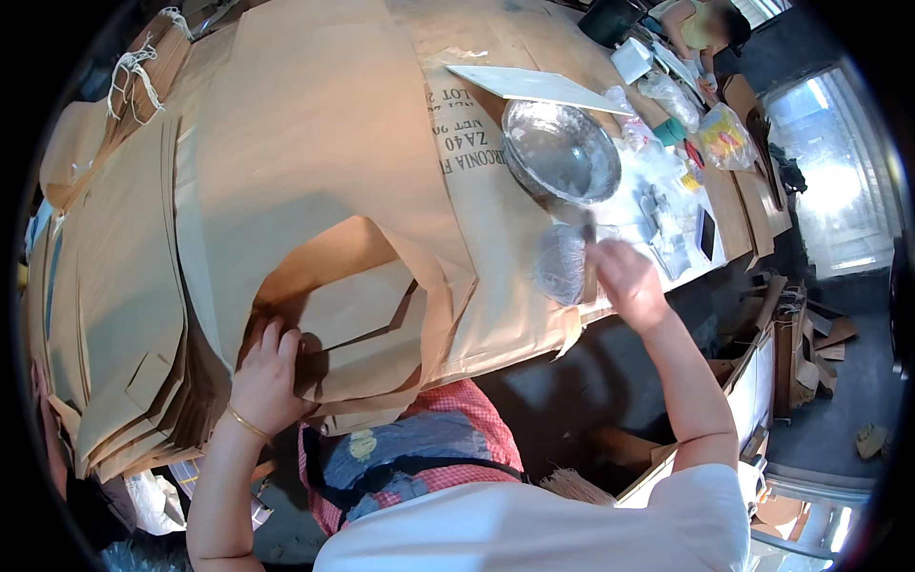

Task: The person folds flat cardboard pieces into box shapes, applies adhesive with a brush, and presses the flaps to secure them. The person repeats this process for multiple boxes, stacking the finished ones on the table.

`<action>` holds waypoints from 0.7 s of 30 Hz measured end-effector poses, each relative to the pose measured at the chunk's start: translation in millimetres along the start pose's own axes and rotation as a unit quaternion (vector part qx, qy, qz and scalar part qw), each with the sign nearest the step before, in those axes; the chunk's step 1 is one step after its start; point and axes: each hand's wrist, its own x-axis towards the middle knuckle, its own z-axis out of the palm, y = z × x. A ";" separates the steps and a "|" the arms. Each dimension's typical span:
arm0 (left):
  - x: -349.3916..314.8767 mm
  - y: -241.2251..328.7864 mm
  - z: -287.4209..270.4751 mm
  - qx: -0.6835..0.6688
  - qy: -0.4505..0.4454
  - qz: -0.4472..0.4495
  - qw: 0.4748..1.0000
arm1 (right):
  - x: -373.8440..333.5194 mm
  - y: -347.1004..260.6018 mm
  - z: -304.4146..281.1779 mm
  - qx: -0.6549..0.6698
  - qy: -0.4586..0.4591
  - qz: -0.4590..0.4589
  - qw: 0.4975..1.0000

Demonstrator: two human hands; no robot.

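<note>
A large brown paper bag lies flat on the worktable, its mouth gaping toward me. My left hand is at the left side of that mouth, fingers curled over the paper edge. Over the table's front edge, my right hand is closed around a narrow brown brush-like tool, blurred at its ends. Just left of that tool is a round bundle in clear plastic. Beyond it stands a grey metal bowl with whitish residue; a pale flat board rests across its far rim.
Stacked brown paper bags overhang the table at left. Tied bundles with white string lie at far left. Right of the bowl are plastic bags and a phone. A co-worker is at the far right.
</note>
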 end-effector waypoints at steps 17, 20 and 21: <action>-21.7 6.0 -5.7 0.079 0.066 -0.010 0.995 | 90.2 106.8 50.7 0.409 0.092 0.452 0.787; -21.3 23.6 -18.5 0.035 0.067 -0.093 0.993 | 87.2 88.3 20.1 0.445 -0.069 0.359 0.818; -20.4 21.9 -15.1 0.033 0.070 -0.105 0.991 | 85.2 93.5 17.7 0.419 -0.139 0.320 0.838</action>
